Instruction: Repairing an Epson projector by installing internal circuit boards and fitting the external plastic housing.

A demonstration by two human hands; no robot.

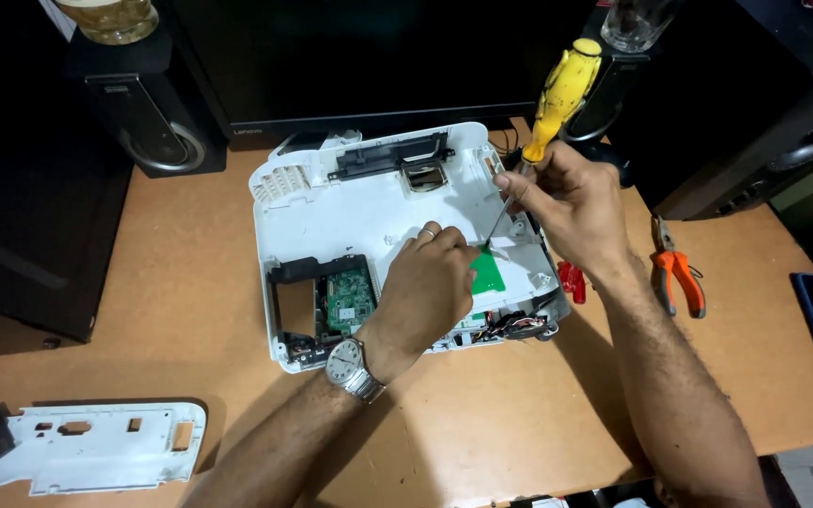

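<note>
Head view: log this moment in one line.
right hand: yellow screwdriver | left hand: green board | white casing open

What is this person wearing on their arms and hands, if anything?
Both forearms are bare, with no sleeves in view and no gloves. The left hand has a ring on one of its fingers, and the left wrist carries a silver wristwatch with a pale round dial and metal band. The right hand wears nothing visible.

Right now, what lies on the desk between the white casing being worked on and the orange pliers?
In the head view, a small red-handled tool lies on the desk between the white casing and the orange pliers, close against the casing's right edge.
</note>
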